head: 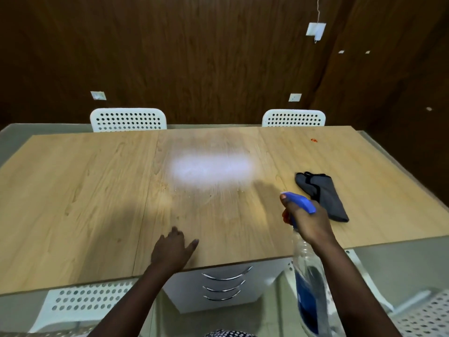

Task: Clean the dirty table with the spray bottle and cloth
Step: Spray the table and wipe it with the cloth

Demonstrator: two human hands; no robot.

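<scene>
The clear plastic spray bottle with a blue trigger head (306, 271) hangs over the table's near edge at right, its long axis running steeply from the blue liquid at the bottom, nearest the camera, up to the nozzle, which points away and leftward toward the middle of the tabletop. The right hand (308, 222) grips its neck, fingers curled round the trigger. Just beyond it, the folded dark grey cloth (323, 194) lies flat on the wood, apart from the hand. The left hand (173, 251) rests on the near edge, fingers spread and relaxed. The pale wood-grain rectangular table (80, 190) carries a whitish wet sheen at its centre and a small red stain (314, 140) near the far right corner. White perforated chairs (128, 119) stand behind it against dark wood panelling; a white drawer unit (223, 283) sits underneath.
</scene>
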